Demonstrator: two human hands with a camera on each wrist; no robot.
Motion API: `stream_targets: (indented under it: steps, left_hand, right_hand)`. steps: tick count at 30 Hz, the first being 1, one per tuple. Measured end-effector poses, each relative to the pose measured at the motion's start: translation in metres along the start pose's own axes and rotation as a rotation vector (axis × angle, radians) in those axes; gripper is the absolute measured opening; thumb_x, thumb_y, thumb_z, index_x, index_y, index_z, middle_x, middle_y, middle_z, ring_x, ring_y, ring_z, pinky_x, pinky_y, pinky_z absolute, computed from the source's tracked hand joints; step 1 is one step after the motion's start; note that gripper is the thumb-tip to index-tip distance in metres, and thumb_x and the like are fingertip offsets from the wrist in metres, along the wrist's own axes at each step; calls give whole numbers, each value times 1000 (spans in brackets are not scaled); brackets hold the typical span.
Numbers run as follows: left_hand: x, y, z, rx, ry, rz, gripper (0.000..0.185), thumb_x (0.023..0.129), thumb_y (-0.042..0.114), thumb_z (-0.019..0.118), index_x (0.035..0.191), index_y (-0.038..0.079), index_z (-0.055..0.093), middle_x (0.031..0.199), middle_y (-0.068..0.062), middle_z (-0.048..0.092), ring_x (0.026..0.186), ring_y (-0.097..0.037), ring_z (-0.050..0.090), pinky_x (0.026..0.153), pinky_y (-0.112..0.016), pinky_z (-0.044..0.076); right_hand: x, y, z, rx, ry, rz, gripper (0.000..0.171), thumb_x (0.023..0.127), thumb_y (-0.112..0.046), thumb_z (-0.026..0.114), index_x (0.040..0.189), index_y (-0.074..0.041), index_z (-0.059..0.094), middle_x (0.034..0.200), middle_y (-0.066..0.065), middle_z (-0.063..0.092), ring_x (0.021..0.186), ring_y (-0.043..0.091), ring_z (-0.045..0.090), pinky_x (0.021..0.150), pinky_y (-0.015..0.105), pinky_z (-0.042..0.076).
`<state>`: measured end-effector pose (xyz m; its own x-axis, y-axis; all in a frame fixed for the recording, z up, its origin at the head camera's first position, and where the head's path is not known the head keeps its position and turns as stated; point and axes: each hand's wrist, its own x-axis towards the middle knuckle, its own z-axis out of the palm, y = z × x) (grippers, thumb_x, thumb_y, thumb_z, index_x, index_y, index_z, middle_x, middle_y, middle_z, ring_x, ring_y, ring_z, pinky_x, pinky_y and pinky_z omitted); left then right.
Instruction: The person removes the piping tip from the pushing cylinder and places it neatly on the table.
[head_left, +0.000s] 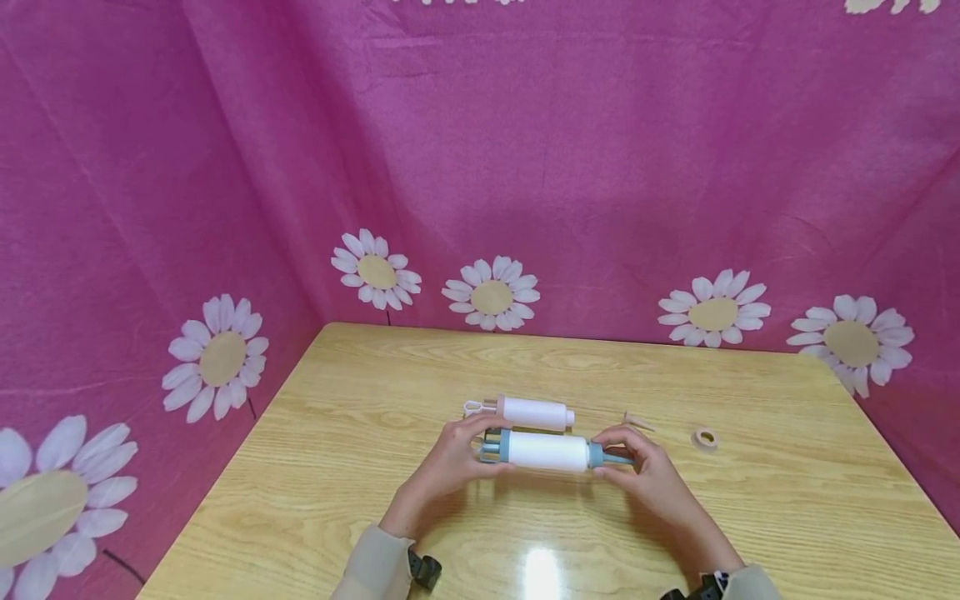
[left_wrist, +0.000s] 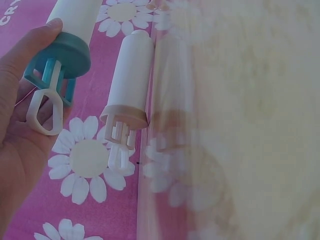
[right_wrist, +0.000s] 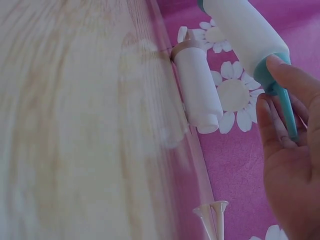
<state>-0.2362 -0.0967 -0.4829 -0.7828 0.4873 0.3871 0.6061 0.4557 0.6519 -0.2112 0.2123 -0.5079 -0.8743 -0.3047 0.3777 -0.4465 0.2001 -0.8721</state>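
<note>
Near the table's (head_left: 360, 467) middle we hold the blue-ended syringe (head_left: 547, 451) crosswise, long axis left to right: left hand (head_left: 450, 461) pinching the plunger end, right hand (head_left: 645, 475) pinching the nozzle. Just behind lies the beige-ended syringe (head_left: 528, 412), parallel.

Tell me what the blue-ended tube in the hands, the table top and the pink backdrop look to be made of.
Blue-ended tube: likely plastic, with a matt white barrel and teal moulded ends; the plunger frame in the left wrist view looks injection-moulded.
Table top: pale wood or wood-look laminate; grain lines under a glossy finish that mirrors a light.
Pink backdrop: thin printed cloth, matt, hanging in creases and folds.
</note>
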Motion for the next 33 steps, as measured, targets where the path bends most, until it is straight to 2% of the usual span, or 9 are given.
stream_targets:
  steps: [9, 18, 25, 33]
  left_hand:
    - [-3, -1, -2, 31, 6, 13, 51, 74, 22, 86, 119, 6, 66, 126, -10, 67, 116, -24, 64, 96, -38, 54]
    - [-6, -5, -5, 49, -58, -47, 49, 75, 23, 85, 117, 6, 65, 125, -11, 67, 115, -25, 63, 99, -41, 52]
    - [-6, -8, -4, 57, -124, -105, 49, 77, 24, 84, 118, 7, 65, 122, -8, 68, 105, -19, 64, 92, -33, 53]
    - [-6, -13, -3, 62, -169, -148, 50, 78, 28, 83, 120, 7, 64, 121, -6, 68, 105, -18, 64, 92, -32, 53]
  right_hand:
    - [-5, 5, -5, 21, 22, -22, 33, 83, 7, 70, 114, 6, 59, 112, -13, 60, 102, -5, 61, 91, 11, 50]
    - [-6, 7, -10, 20, 30, 2, 34, 84, 5, 71, 116, 5, 59, 111, -15, 61, 103, -4, 58, 92, 13, 50]
    - [-7, 8, -10, 21, 18, -15, 33, 84, 5, 70, 115, 6, 59, 112, -15, 60, 102, -5, 58, 91, 12, 50]
    - [-6, 8, -10, 19, 1, -24, 32, 85, 5, 69, 115, 7, 59, 111, -15, 60, 100, -5, 58, 90, 12, 50]
